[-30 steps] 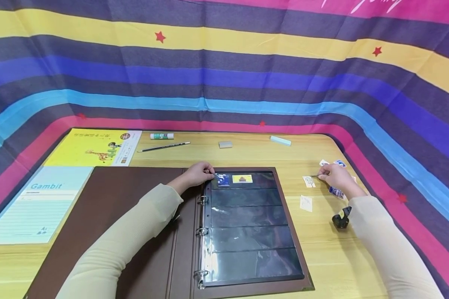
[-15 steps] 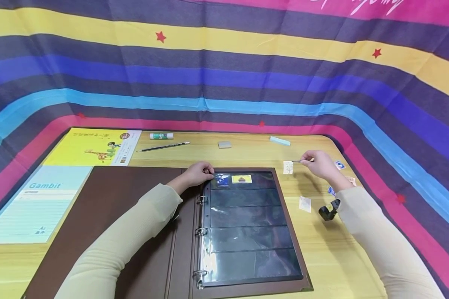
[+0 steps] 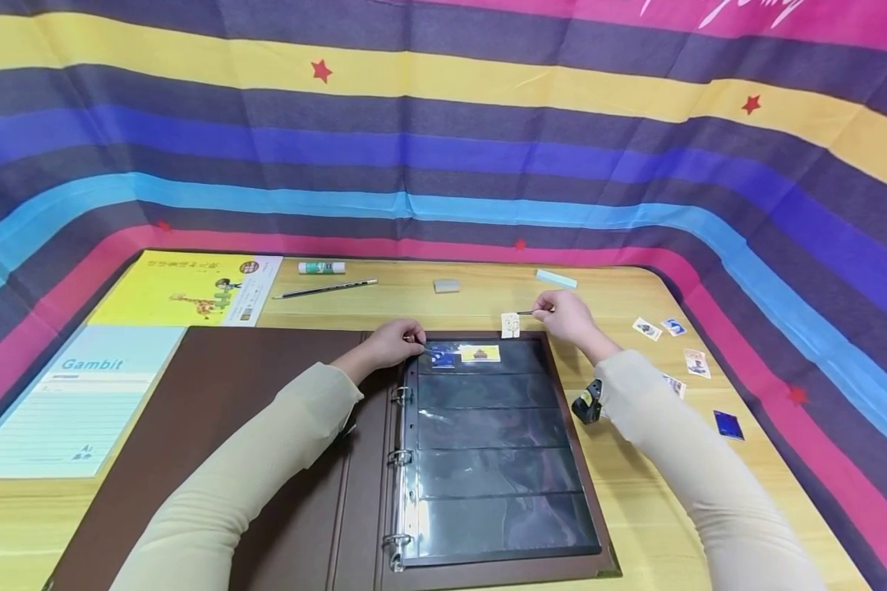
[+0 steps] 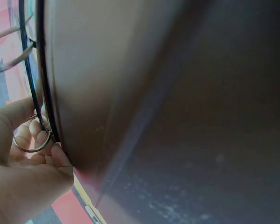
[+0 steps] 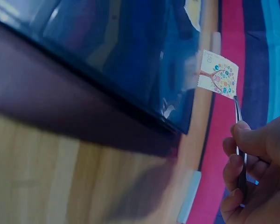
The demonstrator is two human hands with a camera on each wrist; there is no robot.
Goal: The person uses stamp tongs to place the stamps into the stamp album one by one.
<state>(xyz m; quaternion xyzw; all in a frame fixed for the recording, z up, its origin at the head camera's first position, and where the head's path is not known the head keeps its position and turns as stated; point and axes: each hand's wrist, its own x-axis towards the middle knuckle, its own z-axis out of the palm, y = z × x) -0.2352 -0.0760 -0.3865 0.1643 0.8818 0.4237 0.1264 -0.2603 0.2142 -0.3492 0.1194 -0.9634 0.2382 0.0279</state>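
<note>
My right hand (image 3: 567, 316) pinches metal tweezers (image 5: 238, 112), whose tips grip a white stamp (image 5: 218, 74) printed with a colourful tree. The stamp hangs over the top edge of a black pocket page (image 3: 488, 431) in an open brown ring binder (image 3: 281, 451). At the page's top left corner, my left hand (image 3: 392, 343) pinches the page edge beside the top ring (image 4: 33, 148). In the page's top row sit a blue stamp (image 3: 442, 359) and a yellow stamp (image 3: 480, 354). The left fingertips are partly hidden behind the ring and page edge.
Several loose stamps (image 3: 697, 363) lie at the right. Along the back are a glue stick (image 3: 321, 268), a pencil (image 3: 327, 289), a grey eraser (image 3: 447, 286) and a pale blue bar (image 3: 556, 278). A Gambit notebook (image 3: 81, 402) and yellow book (image 3: 185, 287) lie left.
The right hand has lifted the tree stamp off the table with the tweezers and carried it left to the page's top edge. The left hand stays at the page corner.
</note>
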